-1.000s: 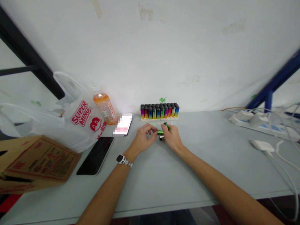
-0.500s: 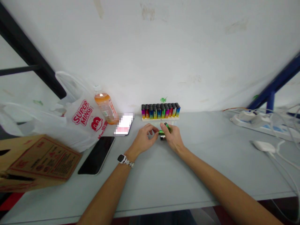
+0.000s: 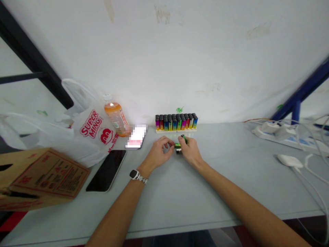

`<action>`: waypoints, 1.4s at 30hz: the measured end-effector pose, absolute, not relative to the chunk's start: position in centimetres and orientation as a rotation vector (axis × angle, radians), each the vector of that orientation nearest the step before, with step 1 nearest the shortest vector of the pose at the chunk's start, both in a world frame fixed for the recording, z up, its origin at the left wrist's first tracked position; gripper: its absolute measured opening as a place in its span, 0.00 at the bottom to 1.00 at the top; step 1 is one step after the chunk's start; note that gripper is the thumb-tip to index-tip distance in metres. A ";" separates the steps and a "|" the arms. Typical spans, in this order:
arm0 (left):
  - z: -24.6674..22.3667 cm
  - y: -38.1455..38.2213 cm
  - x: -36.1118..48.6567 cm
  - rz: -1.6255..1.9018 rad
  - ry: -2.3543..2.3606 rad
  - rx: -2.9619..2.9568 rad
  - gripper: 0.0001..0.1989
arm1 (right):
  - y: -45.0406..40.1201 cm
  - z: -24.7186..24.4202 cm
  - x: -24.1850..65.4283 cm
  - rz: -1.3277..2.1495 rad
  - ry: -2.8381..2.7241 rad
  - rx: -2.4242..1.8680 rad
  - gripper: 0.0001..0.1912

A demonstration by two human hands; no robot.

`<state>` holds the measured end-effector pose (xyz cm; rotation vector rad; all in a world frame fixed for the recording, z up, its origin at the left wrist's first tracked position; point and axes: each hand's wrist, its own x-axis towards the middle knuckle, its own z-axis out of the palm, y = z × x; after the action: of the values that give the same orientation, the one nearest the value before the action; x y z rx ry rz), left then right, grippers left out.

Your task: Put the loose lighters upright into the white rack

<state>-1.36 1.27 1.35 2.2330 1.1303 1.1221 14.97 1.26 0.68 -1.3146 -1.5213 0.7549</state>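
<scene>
My right hand [image 3: 191, 150] is closed around a green lighter [image 3: 183, 137], whose upper end shows above the thumb. A second bright green lighter [image 3: 177, 145] lies crosswise between my hands. Its left end meets the curled thumb and fingertips of my left hand [image 3: 159, 151]; its right end is hidden by my right hand. Just below, the dark and silvery head of another lighter [image 3: 178, 151] pokes out from under my right hand. Behind both hands, several multicoloured lighters with black tops stand upright in rows in a pale holder [image 3: 177, 130].
Along the left are a cardboard box [image 3: 48, 178], a white plastic bag [image 3: 84, 140], an orange drink bottle [image 3: 117, 116], a dark phone [image 3: 106, 170] and a lit, blurred-out phone [image 3: 137, 136]. A power strip [image 3: 290, 137], cables and a white adapter [image 3: 290, 160] lie right. A wall rises behind.
My right hand's thumb and the green lighter under it have shifted slightly right and tilted. More of the crosswise green lighter shows between my hands. My left hand is nearly still.
</scene>
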 end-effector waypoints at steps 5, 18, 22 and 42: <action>0.9 1.6 -1.5 1.086 1.164 2.236 0.04 | 1.3 0.2 14.9 0.777 -1.516 -1.196 0.22; -1.2 1.8 -1.3 0.756 1.404 2.468 0.14 | 5.0 2.2 14.8 0.509 -1.856 -0.956 0.14; -0.7 1.7 -1.5 0.741 1.399 2.447 0.11 | 7.6 3.6 13.6 0.526 -1.956 -0.944 0.18; -0.6 2.5 -4.0 0.861 1.456 2.267 0.06 | 13.2 3.4 10.6 0.066 -2.202 -1.071 0.09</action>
<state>-4.04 2.51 -0.64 2.2674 1.4558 0.8606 10.56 13.21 3.36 -1.0713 -2.2020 0.0661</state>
